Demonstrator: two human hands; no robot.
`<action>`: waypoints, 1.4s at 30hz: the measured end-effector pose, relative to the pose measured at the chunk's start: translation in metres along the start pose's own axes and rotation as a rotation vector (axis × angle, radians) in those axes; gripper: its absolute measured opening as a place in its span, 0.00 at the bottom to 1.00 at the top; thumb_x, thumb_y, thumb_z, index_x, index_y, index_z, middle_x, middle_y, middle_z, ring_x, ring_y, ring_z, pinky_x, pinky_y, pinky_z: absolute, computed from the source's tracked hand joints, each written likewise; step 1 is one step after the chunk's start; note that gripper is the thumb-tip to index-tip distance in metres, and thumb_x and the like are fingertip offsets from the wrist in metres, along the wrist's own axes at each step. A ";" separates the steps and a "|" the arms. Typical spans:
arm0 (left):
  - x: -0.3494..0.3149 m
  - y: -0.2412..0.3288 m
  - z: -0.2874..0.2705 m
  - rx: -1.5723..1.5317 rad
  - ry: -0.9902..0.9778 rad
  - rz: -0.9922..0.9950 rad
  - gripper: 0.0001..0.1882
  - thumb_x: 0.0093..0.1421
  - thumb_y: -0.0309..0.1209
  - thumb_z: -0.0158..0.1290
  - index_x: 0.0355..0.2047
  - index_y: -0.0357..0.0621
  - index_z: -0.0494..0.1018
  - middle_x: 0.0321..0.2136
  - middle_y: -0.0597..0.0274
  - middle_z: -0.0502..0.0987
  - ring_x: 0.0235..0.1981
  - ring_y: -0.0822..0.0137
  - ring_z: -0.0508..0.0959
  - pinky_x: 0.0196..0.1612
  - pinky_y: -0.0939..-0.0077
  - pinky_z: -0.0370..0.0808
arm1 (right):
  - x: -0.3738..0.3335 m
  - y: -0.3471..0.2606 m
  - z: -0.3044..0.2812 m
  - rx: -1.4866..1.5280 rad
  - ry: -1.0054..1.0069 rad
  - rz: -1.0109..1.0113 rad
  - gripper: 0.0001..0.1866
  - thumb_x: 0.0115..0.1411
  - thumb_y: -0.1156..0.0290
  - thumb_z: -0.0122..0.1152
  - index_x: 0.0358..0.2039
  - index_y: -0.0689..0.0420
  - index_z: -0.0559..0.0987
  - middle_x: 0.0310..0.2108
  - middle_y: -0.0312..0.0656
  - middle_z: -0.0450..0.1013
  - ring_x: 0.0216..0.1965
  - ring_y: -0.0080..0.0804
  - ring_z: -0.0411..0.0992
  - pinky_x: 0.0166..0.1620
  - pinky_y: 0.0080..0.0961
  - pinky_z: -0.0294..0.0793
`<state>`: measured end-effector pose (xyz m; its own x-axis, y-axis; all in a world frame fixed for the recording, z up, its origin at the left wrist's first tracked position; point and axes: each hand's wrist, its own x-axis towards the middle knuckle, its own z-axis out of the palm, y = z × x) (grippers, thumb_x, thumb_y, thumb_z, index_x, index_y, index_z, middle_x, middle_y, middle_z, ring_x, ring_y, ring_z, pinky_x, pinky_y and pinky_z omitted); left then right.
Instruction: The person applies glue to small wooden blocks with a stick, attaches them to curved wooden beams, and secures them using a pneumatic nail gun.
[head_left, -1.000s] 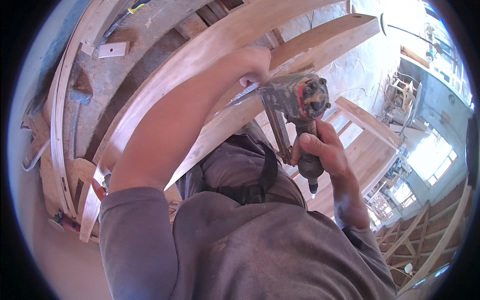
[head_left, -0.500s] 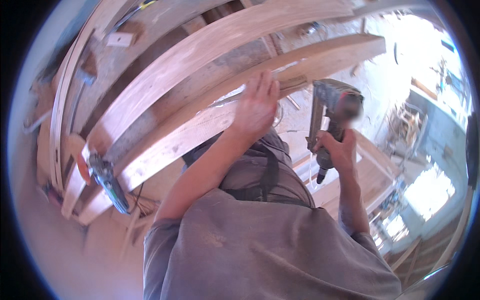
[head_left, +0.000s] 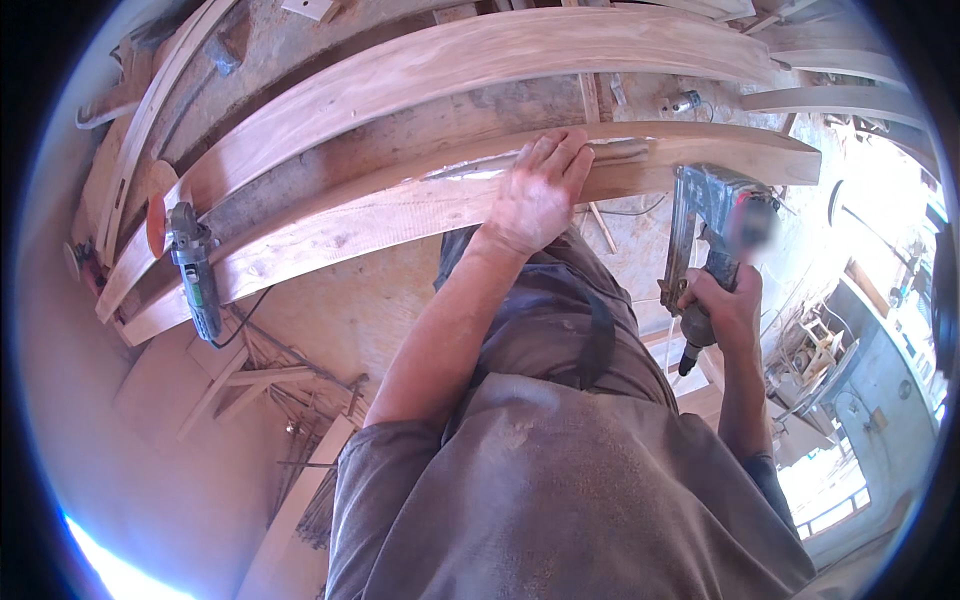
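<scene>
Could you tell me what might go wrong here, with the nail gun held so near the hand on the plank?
The left hand lies flat on the curved plank beside the nail gun gripped by the right hand; a misfire might hit its fingers. The angle grinder resting on the plank's far end might slide off.

The person wears a dusty grey short-sleeved shirt [head_left: 560, 480] and grey trousers [head_left: 560, 310].
</scene>
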<state>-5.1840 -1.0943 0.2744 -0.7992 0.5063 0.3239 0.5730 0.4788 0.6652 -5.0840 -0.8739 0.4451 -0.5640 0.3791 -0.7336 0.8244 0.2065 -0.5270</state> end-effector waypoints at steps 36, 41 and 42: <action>-0.024 -0.062 -0.093 -0.237 0.067 -0.306 0.06 0.48 0.16 0.60 0.24 0.41 0.79 0.25 0.56 0.81 0.31 0.53 0.80 0.35 0.64 0.77 | -0.010 -0.078 0.053 0.168 -0.335 0.024 0.14 0.57 0.75 0.69 0.41 0.67 0.77 0.29 0.40 0.77 0.26 0.26 0.78 0.32 0.25 0.78; -0.025 -0.064 -0.092 -0.215 0.058 -0.255 0.06 0.47 0.16 0.59 0.23 0.40 0.78 0.23 0.57 0.79 0.29 0.53 0.79 0.34 0.64 0.76 | 0.003 -0.099 0.073 0.193 -0.499 0.018 0.14 0.58 0.73 0.68 0.41 0.66 0.77 0.29 0.40 0.76 0.26 0.26 0.78 0.32 0.25 0.78; -0.026 -0.065 -0.092 -0.205 0.052 -0.246 0.06 0.47 0.16 0.60 0.23 0.40 0.78 0.24 0.57 0.80 0.30 0.55 0.80 0.34 0.65 0.77 | 0.003 -0.103 0.077 0.184 -0.510 0.014 0.13 0.59 0.73 0.68 0.40 0.66 0.77 0.29 0.40 0.76 0.26 0.26 0.78 0.32 0.25 0.78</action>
<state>-5.2171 -1.2047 0.2839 -0.9203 0.3539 0.1669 0.3172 0.4248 0.8479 -5.1742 -0.9633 0.4641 -0.5429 -0.1150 -0.8319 0.8355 0.0263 -0.5489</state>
